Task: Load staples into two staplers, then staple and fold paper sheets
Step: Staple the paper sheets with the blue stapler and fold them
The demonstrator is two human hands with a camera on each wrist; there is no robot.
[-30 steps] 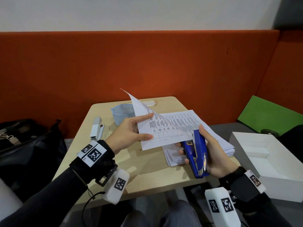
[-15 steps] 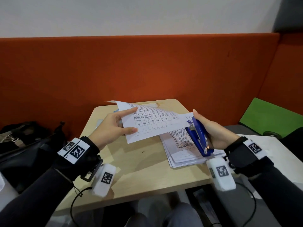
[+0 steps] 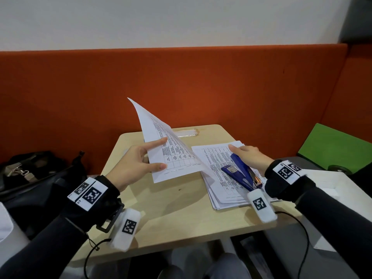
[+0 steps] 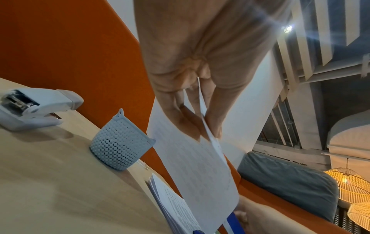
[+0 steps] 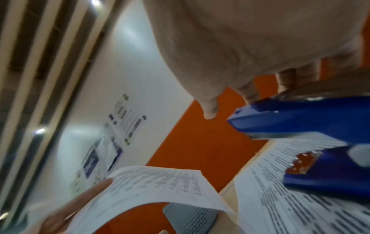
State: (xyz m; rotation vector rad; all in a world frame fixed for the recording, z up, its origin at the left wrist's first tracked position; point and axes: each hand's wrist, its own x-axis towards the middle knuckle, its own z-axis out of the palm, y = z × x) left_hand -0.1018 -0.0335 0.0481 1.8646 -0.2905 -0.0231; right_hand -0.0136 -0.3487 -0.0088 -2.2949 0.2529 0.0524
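My left hand (image 3: 161, 156) pinches a few printed sheets (image 3: 173, 156) between thumb and fingers and holds them tilted up above the table's middle. In the left wrist view the sheets (image 4: 192, 166) hang from the fingertips (image 4: 212, 128). My right hand (image 3: 244, 153) grips the blue stapler (image 3: 240, 175), which lies low on the paper stack (image 3: 219, 190) at the table's right. The right wrist view has fingers (image 5: 288, 79) curled over the stapler's top arm (image 5: 300, 120), with its jaws apart. A white stapler (image 4: 36, 107) lies on the table's far left.
A pale blue mesh basket (image 4: 120, 148) stands behind the held sheets on the wooden table (image 3: 171, 214). A black bag (image 3: 30, 178) lies on the seat at left. A white box (image 3: 342, 190) and a green cushion (image 3: 338, 150) are at right. The orange bench back (image 3: 181, 87) rises behind.
My left hand has raised and tilted the sheets more upright. My right hand has brought the blue stapler away from the sheets' edge and down onto the stack.
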